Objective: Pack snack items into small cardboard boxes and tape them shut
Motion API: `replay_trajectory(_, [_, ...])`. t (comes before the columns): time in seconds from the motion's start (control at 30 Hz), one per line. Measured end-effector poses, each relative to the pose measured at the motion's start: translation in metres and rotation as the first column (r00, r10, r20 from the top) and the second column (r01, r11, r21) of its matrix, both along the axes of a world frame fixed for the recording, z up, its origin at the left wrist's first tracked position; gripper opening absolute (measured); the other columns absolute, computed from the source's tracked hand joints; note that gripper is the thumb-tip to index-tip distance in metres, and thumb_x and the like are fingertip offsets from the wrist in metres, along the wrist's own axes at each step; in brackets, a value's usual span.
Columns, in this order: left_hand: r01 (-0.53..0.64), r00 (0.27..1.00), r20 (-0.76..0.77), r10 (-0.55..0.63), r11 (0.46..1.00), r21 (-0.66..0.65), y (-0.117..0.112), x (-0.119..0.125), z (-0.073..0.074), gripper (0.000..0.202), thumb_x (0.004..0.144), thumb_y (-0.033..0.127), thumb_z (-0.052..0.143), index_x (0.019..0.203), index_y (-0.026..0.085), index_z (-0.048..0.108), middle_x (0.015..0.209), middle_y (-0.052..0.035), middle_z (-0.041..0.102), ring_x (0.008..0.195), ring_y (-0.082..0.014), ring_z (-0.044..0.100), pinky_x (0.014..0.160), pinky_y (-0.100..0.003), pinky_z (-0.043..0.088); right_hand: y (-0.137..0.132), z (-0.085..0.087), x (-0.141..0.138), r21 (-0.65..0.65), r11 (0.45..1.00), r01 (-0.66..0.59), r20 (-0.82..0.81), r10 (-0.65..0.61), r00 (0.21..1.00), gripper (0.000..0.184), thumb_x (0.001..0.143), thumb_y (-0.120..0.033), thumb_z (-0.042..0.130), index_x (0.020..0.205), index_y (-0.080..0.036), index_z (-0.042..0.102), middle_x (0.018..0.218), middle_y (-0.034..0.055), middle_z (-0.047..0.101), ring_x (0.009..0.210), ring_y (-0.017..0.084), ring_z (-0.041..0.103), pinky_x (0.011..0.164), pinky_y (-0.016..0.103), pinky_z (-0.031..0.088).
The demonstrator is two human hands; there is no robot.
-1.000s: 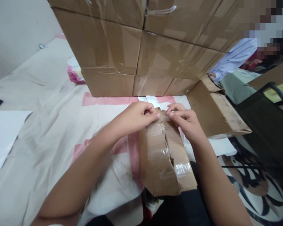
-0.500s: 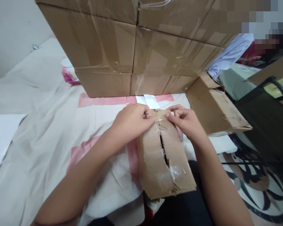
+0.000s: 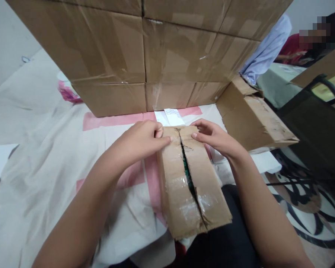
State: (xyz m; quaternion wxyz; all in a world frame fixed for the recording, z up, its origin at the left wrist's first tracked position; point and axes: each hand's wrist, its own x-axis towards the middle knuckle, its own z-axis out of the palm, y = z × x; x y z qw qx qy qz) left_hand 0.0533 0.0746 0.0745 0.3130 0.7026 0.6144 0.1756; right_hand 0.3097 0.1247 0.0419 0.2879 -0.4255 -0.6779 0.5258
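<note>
A small brown cardboard box [image 3: 209, 182] lies in front of me, its taped top split along the middle seam. Something dark green shows through the slit. My left hand [image 3: 147, 136] grips the far left edge of the box, thumb on the left flap and the other fingers curled over the side. On the far right corner, my right hand [image 3: 212, 136] holds the other flap between its thumb and fingers. White papers with printed shapes [image 3: 173, 117] lie just beyond the box.
Taped cardboard cartons [image 3: 108, 56] form a wall behind the box. An open cardboard box [image 3: 240, 111] lies at the right, near a dark chair [image 3: 307, 123]. A pink packet [image 3: 68, 91] and a white sheet [image 3: 0, 160] rest on the cloth at left. A person sits at far right.
The slit in the box top has opened wider and longer, and green now shows inside. My hands have moved farther apart, the left one shifting left. The camera view has shifted slightly.
</note>
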Motion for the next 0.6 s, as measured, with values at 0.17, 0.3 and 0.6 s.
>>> replay_trajectory(0.17, [0.073,0.985,0.157,-0.066,0.997,-0.04,0.006,-0.007,-0.004,0.039,0.079,0.042,0.063,0.066,0.021,0.032,0.064,0.0039,0.038,0.058,-0.0112,0.034,0.053,-0.027,0.025,0.01,-0.005,0.011,-0.096,0.985,-0.143,-0.076,0.136,0.988,0.037,0.078,-0.04,0.082,0.105,-0.021,0.066,0.106,0.0039,0.067,0.097,0.018,0.064,0.084,0.03,0.052])
replay_trajectory(0.3, [0.103,0.979,0.179,-0.093,0.994,-0.048,0.005,-0.022,-0.003,0.03,0.081,0.039,0.062,0.069,0.022,0.04,0.066,0.0036,0.05,0.06,-0.0125,0.044,0.055,-0.027,0.03,0.002,-0.007,-0.002,-0.072,0.987,-0.145,-0.123,0.136,0.983,0.039,0.075,-0.041,0.083,0.1,-0.02,0.063,0.104,0.0036,0.065,0.093,0.017,0.063,0.079,0.028,0.052])
replay_trajectory(0.6, [0.137,0.978,0.152,-0.146,0.988,0.066,0.014,-0.056,-0.001,0.027,0.085,0.047,0.065,0.085,0.022,0.055,0.084,0.0012,0.063,0.075,-0.0148,0.057,0.065,-0.024,0.04,-0.002,-0.033,-0.037,-0.083,0.945,-0.315,-0.07,0.31,0.948,0.054,0.069,-0.067,0.077,0.088,-0.021,0.057,0.083,0.0003,0.062,0.071,0.015,0.059,0.062,0.027,0.05])
